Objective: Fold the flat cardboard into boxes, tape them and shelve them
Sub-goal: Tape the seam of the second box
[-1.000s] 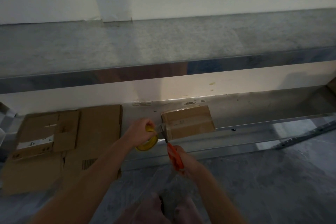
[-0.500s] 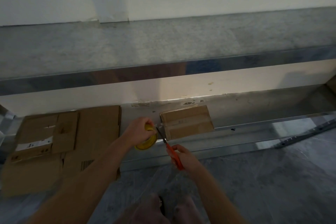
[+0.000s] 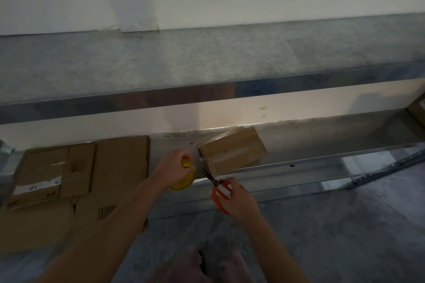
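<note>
A small folded cardboard box (image 3: 234, 150) with clear tape across it stands on the low metal shelf (image 3: 322, 145), turned at an angle. My left hand (image 3: 174, 166) grips a yellow tape roll (image 3: 182, 181) just left of the box. My right hand (image 3: 236, 200) holds orange-handled scissors (image 3: 218, 188), their blades pointing up at the box's near left corner, where a strip of tape runs from the roll. Flat cardboard sheets (image 3: 76, 181) lie stacked on the shelf at the left.
A higher metal shelf (image 3: 207, 71) spans the view above, against a white wall. Another cardboard piece (image 3: 417, 110) shows at the far right edge. Grey floor (image 3: 345, 225) lies in front, with my knees (image 3: 195, 269) at the bottom.
The box has turned and tilted, its right end swinging back. The scissors have moved a little right, toward the box corner; my left hand still holds the roll.
</note>
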